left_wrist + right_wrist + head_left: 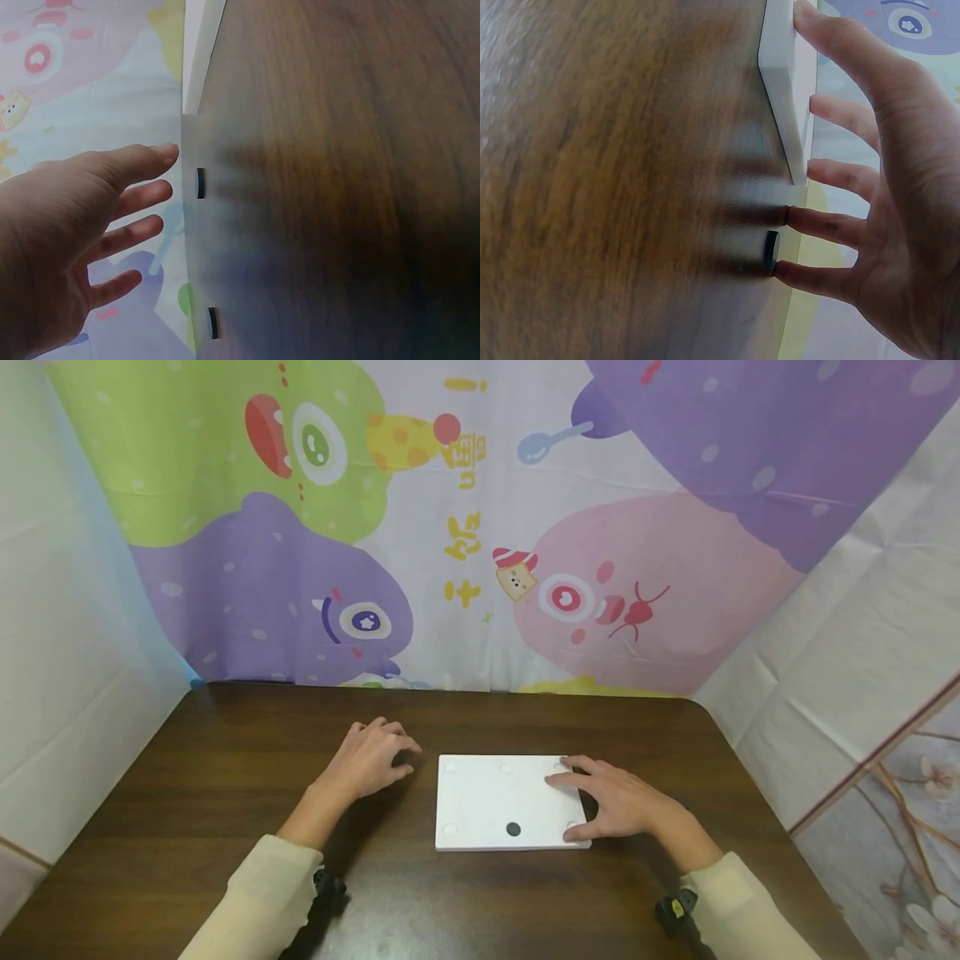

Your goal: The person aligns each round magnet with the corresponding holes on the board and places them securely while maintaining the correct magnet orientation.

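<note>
A white rectangular board (480,797) lies flat on the table, with shallow round hollows along its edges. One small black disc (513,829) rests on it near the front edge. My right hand (618,797) spreads over the board's right end, its thumb and first fingers touching the top. In the right wrist view, the other fingers reach down beside the board, close to another black disc (772,250). To the board's left hovers my left hand (369,758), holding nothing. Beyond its fingers, the left wrist view shows two black discs, an upper disc (200,183) and a lower disc (213,322), on the table.
The dark brown wooden table (480,902) ends at a cartoon-printed curtain (450,635) behind. Pale cloth walls (67,610) stand at both sides. Wrist-worn devices sit by the left cuff (327,889) and right cuff (675,910).
</note>
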A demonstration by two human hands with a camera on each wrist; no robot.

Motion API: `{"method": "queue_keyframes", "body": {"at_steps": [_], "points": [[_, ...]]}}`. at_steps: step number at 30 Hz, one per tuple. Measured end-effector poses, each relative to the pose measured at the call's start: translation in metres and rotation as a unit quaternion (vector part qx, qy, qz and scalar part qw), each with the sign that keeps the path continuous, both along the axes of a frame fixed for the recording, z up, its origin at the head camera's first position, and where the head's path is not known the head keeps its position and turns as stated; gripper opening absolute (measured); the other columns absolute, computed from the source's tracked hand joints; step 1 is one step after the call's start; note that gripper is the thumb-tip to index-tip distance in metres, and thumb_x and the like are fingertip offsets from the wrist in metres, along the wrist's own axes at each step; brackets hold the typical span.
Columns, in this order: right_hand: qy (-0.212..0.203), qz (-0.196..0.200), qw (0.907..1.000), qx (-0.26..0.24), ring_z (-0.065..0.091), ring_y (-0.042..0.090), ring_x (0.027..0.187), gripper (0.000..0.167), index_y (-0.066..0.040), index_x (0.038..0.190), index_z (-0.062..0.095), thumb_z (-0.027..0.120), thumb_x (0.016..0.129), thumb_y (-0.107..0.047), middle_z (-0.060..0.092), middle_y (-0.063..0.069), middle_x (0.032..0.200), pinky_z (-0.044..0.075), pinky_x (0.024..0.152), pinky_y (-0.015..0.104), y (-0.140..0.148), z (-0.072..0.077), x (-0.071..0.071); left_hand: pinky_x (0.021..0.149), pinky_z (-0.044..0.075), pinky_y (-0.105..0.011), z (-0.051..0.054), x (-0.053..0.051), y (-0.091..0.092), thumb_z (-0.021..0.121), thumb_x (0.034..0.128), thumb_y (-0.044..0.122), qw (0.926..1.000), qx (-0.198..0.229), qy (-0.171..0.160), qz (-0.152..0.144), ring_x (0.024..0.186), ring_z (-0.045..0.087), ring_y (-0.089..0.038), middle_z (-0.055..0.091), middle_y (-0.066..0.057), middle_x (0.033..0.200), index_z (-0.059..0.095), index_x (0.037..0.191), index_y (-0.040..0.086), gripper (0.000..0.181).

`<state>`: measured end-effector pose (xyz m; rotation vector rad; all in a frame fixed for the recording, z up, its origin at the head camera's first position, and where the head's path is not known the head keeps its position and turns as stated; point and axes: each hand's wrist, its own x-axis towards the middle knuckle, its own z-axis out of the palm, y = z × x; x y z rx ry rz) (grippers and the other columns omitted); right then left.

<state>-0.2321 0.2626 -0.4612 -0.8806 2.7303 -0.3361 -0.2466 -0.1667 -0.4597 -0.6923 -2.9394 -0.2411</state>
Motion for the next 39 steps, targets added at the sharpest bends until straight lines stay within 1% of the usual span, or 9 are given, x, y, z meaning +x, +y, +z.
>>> {"method": "queue_keyframes", "body": {"at_steps": [3,8,12,26,32,39], "points": [[-0.002,-0.002,1.0,-0.001,0.052,0.051,0.156,0.09,-0.03,0.165,0.057,0.087,0.089,-0.067,0.046,0.018,0.177,0.047,0.119,0.078,0.0001,-0.0004,-0.0006,0.097,0.055,-0.058,-0.0009,-0.001,0.0,0.089,0.0978,0.027,1.0,-0.003,-0.006,0.003,0.122,0.07,-0.036,0.081,-0.008,0.13,0.086,0.125,0.021,0.028],[-0.002,-0.003,1.0,-0.002,0.052,0.051,0.157,0.09,-0.03,0.165,0.057,0.087,0.089,-0.067,0.045,0.018,0.177,0.046,0.12,0.078,0.0002,-0.0012,-0.0012,0.097,0.056,-0.059,-0.0022,-0.0025,0.0009,0.09,0.0973,0.025,0.9999,-0.014,-0.006,0.002,0.121,0.071,-0.036,0.082,-0.007,0.128,0.087,0.124,0.02,0.028],[-0.003,-0.003,1.0,-0.002,0.052,0.052,0.157,0.09,-0.03,0.165,0.057,0.087,0.089,-0.067,0.045,0.019,0.178,0.046,0.12,0.079,0.0003,-0.0013,-0.0011,0.098,0.056,-0.059,-0.0029,-0.0039,0.0017,0.089,0.0975,0.023,0.9997,-0.018,-0.015,0.005,0.121,0.07,-0.035,0.082,-0.007,0.128,0.087,0.125,0.019,0.028],[-0.001,-0.004,1.0,-0.002,0.053,0.05,0.155,0.089,-0.031,0.165,0.058,0.087,0.089,-0.067,0.046,0.018,0.176,0.047,0.118,0.079,-0.0001,-0.0011,-0.0009,0.095,0.056,-0.057,-0.0057,-0.007,0.0007,0.089,0.0982,0.022,0.999,-0.032,-0.03,0.003,0.12,0.07,-0.034,0.084,-0.004,0.125,0.089,0.121,0.022,0.023],[0.001,-0.004,1.0,-0.004,0.053,0.051,0.155,0.09,-0.03,0.165,0.058,0.087,0.089,-0.068,0.046,0.018,0.176,0.047,0.118,0.079,0.0,-0.001,-0.0007,0.092,0.054,-0.054,-0.0066,-0.0073,-0.0004,0.089,0.0973,0.021,0.9993,-0.018,-0.031,0.002,0.116,0.069,-0.033,0.083,-0.002,0.122,0.091,0.116,0.023,0.019],[-0.003,-0.006,1.0,-0.004,0.053,0.05,0.155,0.09,-0.031,0.165,0.058,0.087,0.088,-0.068,0.046,0.018,0.177,0.047,0.119,0.078,-0.0007,-0.0013,-0.0003,0.093,0.054,-0.055,-0.0073,-0.0067,0.0002,0.09,0.0963,0.018,0.9995,-0.006,-0.03,0.001,0.114,0.069,-0.032,0.083,-0.002,0.119,0.091,0.115,0.021,0.019]]}}
